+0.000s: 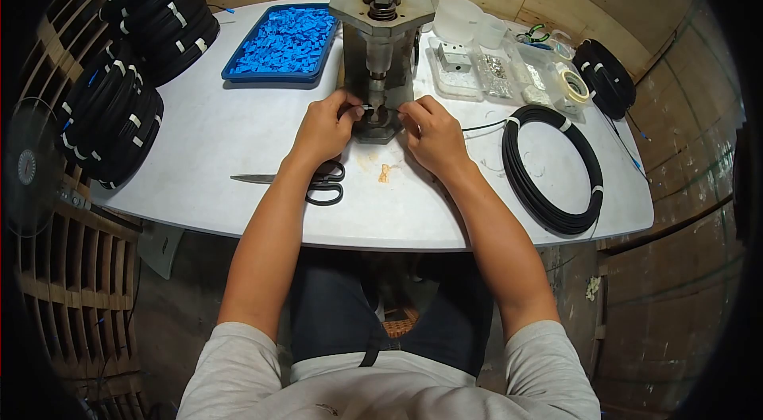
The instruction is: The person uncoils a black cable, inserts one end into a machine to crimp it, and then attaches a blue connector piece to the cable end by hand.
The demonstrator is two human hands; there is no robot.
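Observation:
At the base of a bench press (381,11), both my hands work close to its lower jaw. My left hand (327,126) is closed, its fingertips pinching a small shiny piece (367,107) beside the press tooling; its exact kind is too small to tell. On the other side, my right hand (435,132) is closed in a pinch on a thin black cable (486,127). That cable leads away to a black cable coil (548,174) on the right. Black-handled scissors (324,183) lie partly under my left forearm.
A blue tray (230,70) of small blue pieces stands behind left. Stacked black cable coils (111,118) line the left edge. Plastic boxes of metal parts (494,74), a tape roll (574,86) and another coil (604,78) sit at back right. Orange scraps (385,174) lie in front.

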